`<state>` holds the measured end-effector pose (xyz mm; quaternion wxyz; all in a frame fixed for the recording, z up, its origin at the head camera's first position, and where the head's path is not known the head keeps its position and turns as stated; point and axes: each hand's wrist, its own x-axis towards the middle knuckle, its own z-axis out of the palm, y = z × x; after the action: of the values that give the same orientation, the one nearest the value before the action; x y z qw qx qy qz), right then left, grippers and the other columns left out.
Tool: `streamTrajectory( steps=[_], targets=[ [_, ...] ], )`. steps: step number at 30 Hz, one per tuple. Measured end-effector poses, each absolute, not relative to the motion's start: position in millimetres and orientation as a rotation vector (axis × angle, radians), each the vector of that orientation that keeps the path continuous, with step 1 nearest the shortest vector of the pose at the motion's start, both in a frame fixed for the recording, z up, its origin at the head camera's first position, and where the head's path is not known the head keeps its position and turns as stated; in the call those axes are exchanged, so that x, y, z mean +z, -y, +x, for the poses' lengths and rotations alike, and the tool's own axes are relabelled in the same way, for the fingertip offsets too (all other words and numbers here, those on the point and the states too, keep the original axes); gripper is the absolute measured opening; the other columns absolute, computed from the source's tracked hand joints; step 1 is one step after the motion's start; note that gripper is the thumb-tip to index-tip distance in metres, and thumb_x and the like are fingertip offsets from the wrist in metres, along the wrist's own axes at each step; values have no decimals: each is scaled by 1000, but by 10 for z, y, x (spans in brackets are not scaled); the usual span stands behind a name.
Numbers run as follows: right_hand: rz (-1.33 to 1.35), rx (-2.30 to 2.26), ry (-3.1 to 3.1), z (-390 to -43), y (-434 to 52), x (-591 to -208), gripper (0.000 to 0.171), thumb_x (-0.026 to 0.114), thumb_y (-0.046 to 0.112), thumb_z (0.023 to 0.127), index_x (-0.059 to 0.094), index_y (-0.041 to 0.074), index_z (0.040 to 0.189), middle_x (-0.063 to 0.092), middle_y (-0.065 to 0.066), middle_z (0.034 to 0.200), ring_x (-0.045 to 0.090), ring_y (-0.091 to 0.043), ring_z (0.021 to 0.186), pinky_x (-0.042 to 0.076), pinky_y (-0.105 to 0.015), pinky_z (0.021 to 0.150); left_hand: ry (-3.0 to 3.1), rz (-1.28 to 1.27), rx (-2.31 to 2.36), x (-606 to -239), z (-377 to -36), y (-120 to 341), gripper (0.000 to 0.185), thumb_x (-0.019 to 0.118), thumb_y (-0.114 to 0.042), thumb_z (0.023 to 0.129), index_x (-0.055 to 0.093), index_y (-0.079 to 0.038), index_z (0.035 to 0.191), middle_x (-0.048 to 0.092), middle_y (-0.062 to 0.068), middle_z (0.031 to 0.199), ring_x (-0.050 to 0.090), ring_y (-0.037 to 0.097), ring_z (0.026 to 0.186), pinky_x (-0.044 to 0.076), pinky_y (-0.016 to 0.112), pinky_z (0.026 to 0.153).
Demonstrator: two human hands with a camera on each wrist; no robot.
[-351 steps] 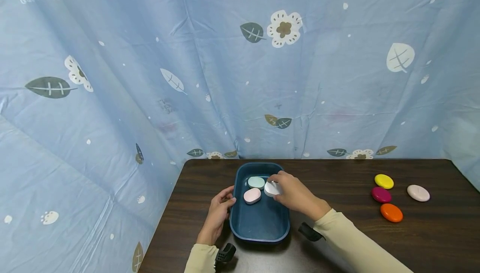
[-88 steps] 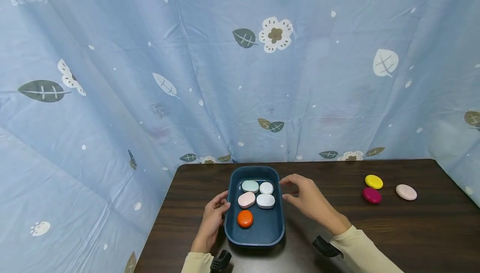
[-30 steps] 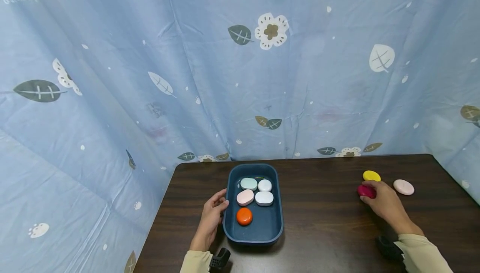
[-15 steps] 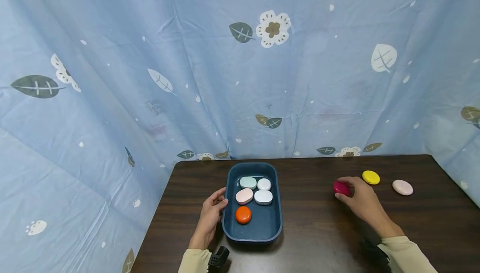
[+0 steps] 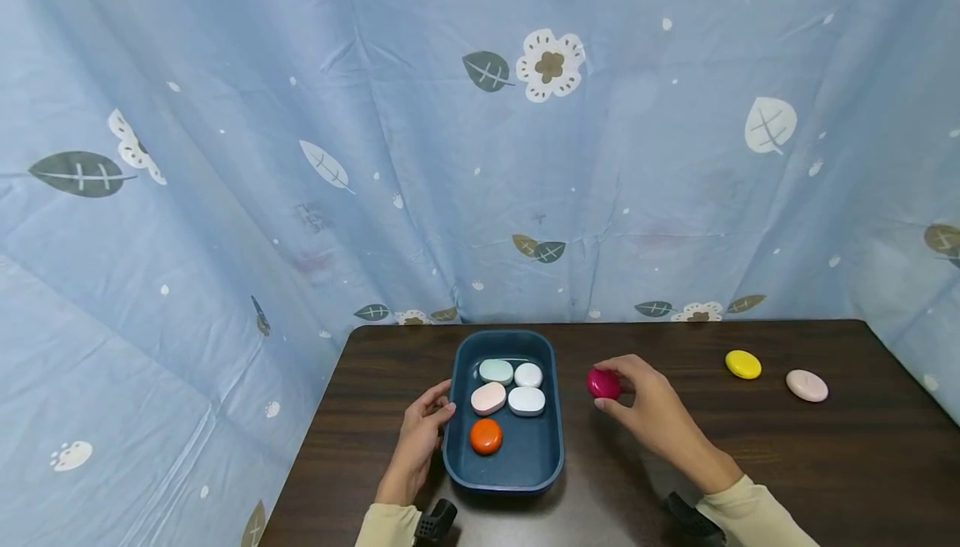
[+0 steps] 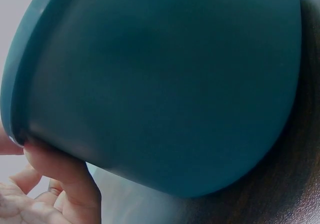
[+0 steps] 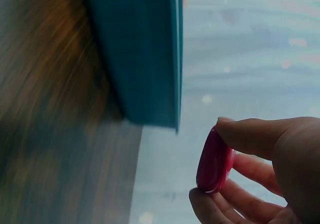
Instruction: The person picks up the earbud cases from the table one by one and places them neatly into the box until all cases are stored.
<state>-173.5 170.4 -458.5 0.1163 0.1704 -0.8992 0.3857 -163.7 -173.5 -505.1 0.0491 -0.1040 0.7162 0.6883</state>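
A dark blue tray (image 5: 540, 464) stands on the brown table and holds a mint, a pink and two white pebbles plus an orange pebble (image 5: 486, 436). My left hand (image 5: 424, 429) rests against the tray's left wall, fingertips (image 6: 55, 166) touching under its rim (image 6: 20, 84). My right hand (image 5: 637, 405) pinches a magenta pebble (image 5: 603, 383) above the table, just right of the tray. In the right wrist view the magenta pebble (image 7: 214, 160) sits between thumb and fingers, with the tray's wall (image 7: 145, 59) beyond it.
A yellow pebble (image 5: 742, 364) and a pale pink pebble (image 5: 807, 385) lie on the table at the far right. A blue flowered curtain (image 5: 480, 130) hangs behind and to the left of the table (image 5: 825, 464).
My right hand went from the tray to the right, took up the magenta pebble beside the yellow one and has carried it leftward to just right of the tray. The left hand stayed put.
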Motion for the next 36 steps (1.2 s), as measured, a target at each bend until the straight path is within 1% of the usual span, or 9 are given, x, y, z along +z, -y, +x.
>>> streamTrajectory(
  steps=[7,14,23,30,36],
  targets=[
    [611,1190,2596,-1746,-1446,-4532,46,91,-2,79,72,1,121,68,-10,116,70,-21,98,62,-39,84,-2186,-327,2094,-5053,-1644,1734,45,56,-13,107,55,-2,151,51,8,114,50,27,102,41,32,70],
    [733,1187,2618,-1748,-1258,-4475,43,89,-1,82,72,2,121,67,-9,116,70,-20,99,61,-35,85,-2179,-327,2101,-5059,-1645,1741,44,56,-12,107,55,-2,150,50,8,113,50,27,101,41,30,68],
    [880,1185,2677,-1807,-1052,-4397,43,88,-1,82,71,-2,122,66,-10,114,68,-22,98,62,-38,83,-2163,-316,2116,-5054,-1645,1746,44,56,-10,107,55,-1,150,49,7,112,50,26,101,41,29,67],
    [983,1099,2759,-1881,-931,-4377,42,89,4,83,71,0,121,67,-8,111,63,-21,95,60,-31,80,-2148,-292,2140,-5067,-1645,1751,46,57,-10,107,52,2,151,50,5,110,50,24,98,40,28,64],
    [1054,1041,2824,-1924,-846,-4376,40,89,4,82,72,-1,118,68,-10,111,64,-24,97,61,-32,79,-2148,-294,2140,-5081,-1650,1746,46,56,-10,108,51,2,152,50,5,112,50,24,98,40,28,64]
  ],
)
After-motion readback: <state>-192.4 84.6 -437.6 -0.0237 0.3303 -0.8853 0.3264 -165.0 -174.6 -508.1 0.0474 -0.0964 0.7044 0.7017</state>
